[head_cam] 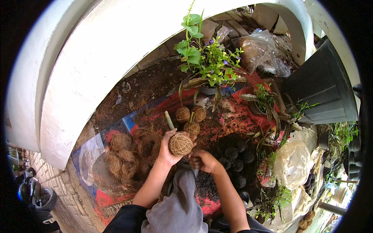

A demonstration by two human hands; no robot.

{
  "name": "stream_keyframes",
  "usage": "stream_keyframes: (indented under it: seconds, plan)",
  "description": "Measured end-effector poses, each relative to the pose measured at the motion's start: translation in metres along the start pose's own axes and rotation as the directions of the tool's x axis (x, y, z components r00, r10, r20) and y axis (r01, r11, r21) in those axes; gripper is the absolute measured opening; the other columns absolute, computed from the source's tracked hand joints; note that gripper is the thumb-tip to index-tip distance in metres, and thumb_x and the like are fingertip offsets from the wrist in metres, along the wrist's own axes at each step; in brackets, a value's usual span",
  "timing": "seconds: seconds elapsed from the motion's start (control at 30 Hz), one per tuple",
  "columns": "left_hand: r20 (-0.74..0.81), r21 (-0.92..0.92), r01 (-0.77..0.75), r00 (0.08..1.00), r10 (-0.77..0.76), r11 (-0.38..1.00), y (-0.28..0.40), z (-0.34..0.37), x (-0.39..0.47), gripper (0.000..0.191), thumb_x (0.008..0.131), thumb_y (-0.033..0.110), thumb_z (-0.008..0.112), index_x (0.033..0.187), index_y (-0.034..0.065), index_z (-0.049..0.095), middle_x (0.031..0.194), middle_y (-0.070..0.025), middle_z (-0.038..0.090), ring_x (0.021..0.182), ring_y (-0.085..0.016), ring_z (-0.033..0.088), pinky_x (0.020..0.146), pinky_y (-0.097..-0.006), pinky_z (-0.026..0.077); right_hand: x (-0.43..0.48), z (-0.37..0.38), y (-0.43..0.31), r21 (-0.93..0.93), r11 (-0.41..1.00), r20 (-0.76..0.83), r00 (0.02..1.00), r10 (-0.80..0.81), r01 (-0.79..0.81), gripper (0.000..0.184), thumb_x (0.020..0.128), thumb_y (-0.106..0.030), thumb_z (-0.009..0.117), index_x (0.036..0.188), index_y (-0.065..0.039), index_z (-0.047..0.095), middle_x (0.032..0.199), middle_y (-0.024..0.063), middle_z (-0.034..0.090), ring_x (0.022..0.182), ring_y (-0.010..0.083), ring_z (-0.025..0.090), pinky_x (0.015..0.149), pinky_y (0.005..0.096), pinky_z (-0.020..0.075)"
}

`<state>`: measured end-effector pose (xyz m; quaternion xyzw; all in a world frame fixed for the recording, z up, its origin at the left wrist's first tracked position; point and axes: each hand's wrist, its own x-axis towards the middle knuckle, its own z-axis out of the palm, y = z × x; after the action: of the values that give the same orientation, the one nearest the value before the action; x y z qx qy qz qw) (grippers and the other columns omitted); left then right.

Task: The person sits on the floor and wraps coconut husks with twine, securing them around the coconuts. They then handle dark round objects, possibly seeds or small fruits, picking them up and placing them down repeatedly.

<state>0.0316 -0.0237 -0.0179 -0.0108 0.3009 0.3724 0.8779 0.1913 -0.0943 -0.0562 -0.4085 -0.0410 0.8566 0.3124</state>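
My left hand (168, 150) holds a ball of coconut fibre (180, 144) bound with criss-crossed twine, the fingers cupped around it. A thick pale-green cut stem (169, 120) sticks up just beyond that hand; its lower end is hidden. Close to the right of the ball, my right hand (202, 161) has its fingers curled in. What lies inside those fingers, perhaps twine, is too small to tell. Past my hands rest several finished twine-wrapped balls (182, 114), at least one with a stem or leaf rising from it.
Loose coconut fibre (123, 161) lies in clumps at the left on a red and blue sheet (107, 201). Dark round balls (231, 153) and black soil (205, 185) lie right. Beyond stand a flowering potted plant (215, 64), a white curved wall (96, 52) and a large black pot (323, 87).
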Motion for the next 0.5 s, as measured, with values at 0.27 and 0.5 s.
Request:
stream_keyframes:
  seconds: [0.27,0.5]
  plan:
    - [-0.046,0.333,0.057,0.998,-0.044,0.941,-0.015,0.002,-0.005,0.031,0.087,0.029,0.06,0.107,0.0054,0.058,0.105,-0.0075,0.062,0.099,-0.02,0.061,0.083,-0.0395,0.053,0.004,0.038,-0.029,-0.312,0.711,-0.402,0.59,-0.7,0.63,0.021,0.094,-0.018,0.053,0.092,0.0,0.062,0.08,0.0034,0.06,0.073,0.009,0.052,0.064,0.0244,0.0416]
    - [-0.069,0.336,0.035,0.998,-0.013,0.941,-0.01,0.0,-0.005,0.033,0.091,0.034,0.057,0.111,0.0087,0.055,0.109,-0.0045,0.06,0.101,-0.019,0.059,0.088,-0.0389,0.05,-0.029,0.051,-0.046,-0.61,0.627,-0.354,0.541,-0.763,0.485,0.026,0.096,-0.022,0.053,0.092,0.002,0.061,0.075,0.0011,0.056,0.069,0.0059,0.046,0.062,0.0259,0.0404]
